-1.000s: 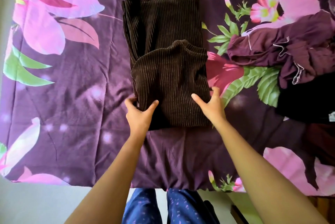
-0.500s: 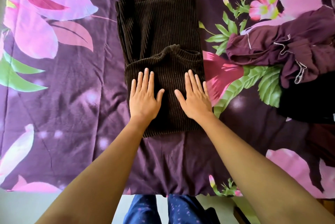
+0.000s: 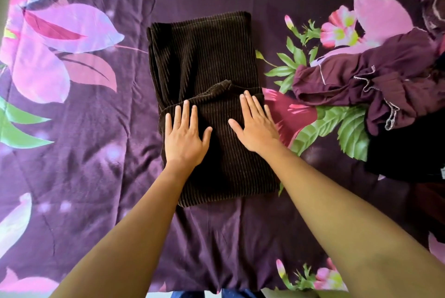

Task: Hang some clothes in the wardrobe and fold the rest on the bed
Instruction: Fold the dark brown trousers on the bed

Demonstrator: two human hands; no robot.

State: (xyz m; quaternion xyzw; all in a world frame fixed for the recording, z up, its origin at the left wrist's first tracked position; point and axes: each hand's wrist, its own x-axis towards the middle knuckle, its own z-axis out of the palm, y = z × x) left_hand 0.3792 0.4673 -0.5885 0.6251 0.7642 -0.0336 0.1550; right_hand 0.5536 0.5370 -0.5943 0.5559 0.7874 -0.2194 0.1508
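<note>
Atop the folded brown garment (image 3: 204,56), left hand (image 3: 184,137) and right hand (image 3: 256,129) flat, straight-fingered, empty; wide bedspread (image 3: 96,153) leftward

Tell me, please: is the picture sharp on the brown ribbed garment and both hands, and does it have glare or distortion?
Head view: the brown ribbed garment, the left hand and the right hand are sharp; the light is soft, without glare; the wide-angle lens swells the forearms toward the bottom edge; the black garment at right is too dark for detail.

Single head view, steeply down, close over bed (image 3: 96,177).
</note>
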